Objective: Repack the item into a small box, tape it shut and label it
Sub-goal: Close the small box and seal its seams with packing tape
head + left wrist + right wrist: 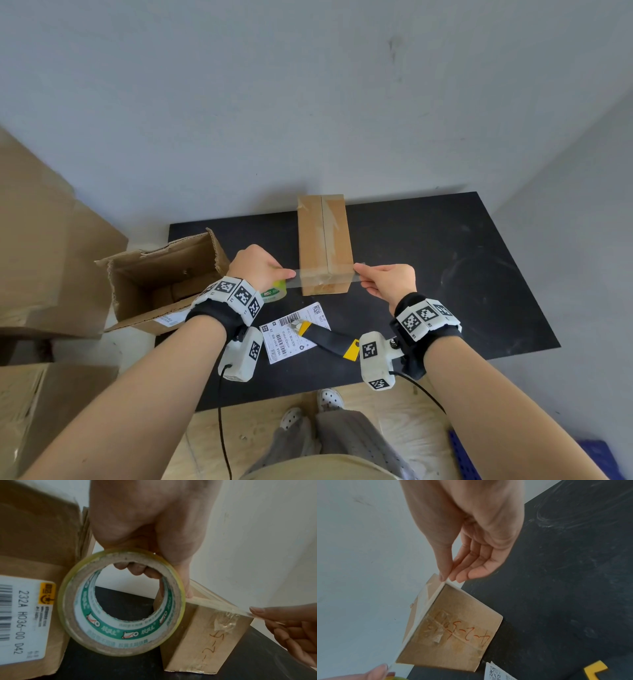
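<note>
Your left hand (pixel 261 266) holds the tape roll (pixel 120 605); your right hand (pixel 388 283) pinches the tape strip (pixel 325 274). The strip lies across the small box (pixel 324 245), which stands at the worktop's (pixel 445 260) far edge.

Left hand (pixel 258 265) curled in a grip, right hand (pixel 388 282) seemingly pinching, both forearms outstretched.

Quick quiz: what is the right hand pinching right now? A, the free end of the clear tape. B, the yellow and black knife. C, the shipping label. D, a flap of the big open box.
A: the right hand pinches the end of the tape strip stretched across the small box from the tape roll.
</note>
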A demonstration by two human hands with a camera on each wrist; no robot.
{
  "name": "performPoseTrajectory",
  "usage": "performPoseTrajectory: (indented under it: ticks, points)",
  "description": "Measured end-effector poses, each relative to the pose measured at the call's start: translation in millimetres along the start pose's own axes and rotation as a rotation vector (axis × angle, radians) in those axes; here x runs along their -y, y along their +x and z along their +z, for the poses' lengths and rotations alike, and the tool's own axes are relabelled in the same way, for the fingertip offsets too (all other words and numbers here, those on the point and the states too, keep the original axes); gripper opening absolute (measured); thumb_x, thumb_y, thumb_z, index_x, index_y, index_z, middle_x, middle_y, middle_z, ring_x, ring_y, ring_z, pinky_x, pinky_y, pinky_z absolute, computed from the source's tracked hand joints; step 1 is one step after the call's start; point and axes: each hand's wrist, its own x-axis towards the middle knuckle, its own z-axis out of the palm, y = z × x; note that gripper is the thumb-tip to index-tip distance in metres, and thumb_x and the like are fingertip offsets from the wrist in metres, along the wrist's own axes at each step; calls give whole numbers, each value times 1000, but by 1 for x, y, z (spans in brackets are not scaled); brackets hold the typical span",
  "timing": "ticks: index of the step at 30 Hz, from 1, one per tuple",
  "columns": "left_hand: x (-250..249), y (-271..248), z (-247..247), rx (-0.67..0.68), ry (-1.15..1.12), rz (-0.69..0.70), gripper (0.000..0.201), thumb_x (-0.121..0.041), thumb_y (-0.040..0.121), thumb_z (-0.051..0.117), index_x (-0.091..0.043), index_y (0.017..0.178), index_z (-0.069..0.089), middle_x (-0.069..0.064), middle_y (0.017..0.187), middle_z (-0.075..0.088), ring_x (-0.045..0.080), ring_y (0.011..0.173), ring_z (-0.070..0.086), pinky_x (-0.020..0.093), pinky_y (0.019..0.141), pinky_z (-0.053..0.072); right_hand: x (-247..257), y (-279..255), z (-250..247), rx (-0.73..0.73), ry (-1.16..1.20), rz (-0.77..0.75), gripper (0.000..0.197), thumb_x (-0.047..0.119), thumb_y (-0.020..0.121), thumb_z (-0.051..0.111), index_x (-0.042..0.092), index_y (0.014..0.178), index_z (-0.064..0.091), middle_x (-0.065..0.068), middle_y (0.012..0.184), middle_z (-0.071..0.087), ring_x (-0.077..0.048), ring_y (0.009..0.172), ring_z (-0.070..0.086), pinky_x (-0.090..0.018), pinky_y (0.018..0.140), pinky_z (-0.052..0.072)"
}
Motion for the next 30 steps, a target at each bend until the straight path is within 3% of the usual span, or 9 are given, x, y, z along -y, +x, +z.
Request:
performPoseTrajectory:
  ticks: [4,8,13,17,22,25,27,29,30]
  points:
    - [1,1,3,21,48,35,40,-55,80,63,-18,88,76,4,89,72,17,81,64,31,73,53,-1,1,1,-19,-10,7,19,22,75,78,9,66,68,-4,71,69,-9,62,62,-19,65,55]
    - [-2,-2,10,-15,119,49,71,-73,77,48,-8,66,73,9,65,68,20,62,64,31,61,51,-1,2,2,-23,-47,8,23,27,75,78,9,65,68,-5,72,70,-10,62,62,-25,71,57]
    - [-8,-2,14,-48,160,43,68,-79,73,46,-16,57,70,1,57,64,14,57,61,28,59,52,-1,7,3,-61,-130,3,28,34,69,81,12,58,68,-5,67,70,-15,66,64,-36,80,58]
    - [-26,-7,26,-46,105,43,66,-75,73,52,-14,55,68,0,54,62,14,55,60,25,53,46,5,13,-11,-132,-186,-20,29,33,70,80,16,54,63,0,59,65,-13,64,61,-36,81,56]
    - [-35,-9,34,-53,65,-2,68,-78,69,54,-16,42,42,-3,42,41,16,43,46,23,46,36,10,19,-22,-145,-280,-22,31,37,69,81,14,56,63,0,58,63,-15,61,60,-32,74,55]
    - [-30,-10,32,-49,44,11,68,-76,71,55,-16,44,36,-2,43,37,15,42,41,23,45,32,11,18,-19,-140,-345,-24,32,41,69,79,12,64,67,-4,66,66,-18,67,62,-27,65,50]
    - [-26,-11,31,-24,-6,18,63,-69,75,57,-12,50,52,2,50,51,16,49,51,25,48,39,12,17,-20,-137,-375,-23,36,44,69,78,9,72,70,-5,71,67,-19,69,63,-23,56,45]
    - [-21,-12,29,9,-67,46,47,-58,79,62,-12,75,70,3,75,67,17,73,63,28,61,48,13,16,-21,-134,-409,-25,39,45,70,76,7,73,70,-5,70,66,-19,69,63,-21,49,40]
    - [-19,-12,27,18,-97,62,39,-52,81,63,-15,89,71,1,90,68,16,85,63,29,70,51,13,15,-21,-133,-430,-33,39,45,71,76,7,71,69,-4,69,65,-20,68,62,-21,48,39]
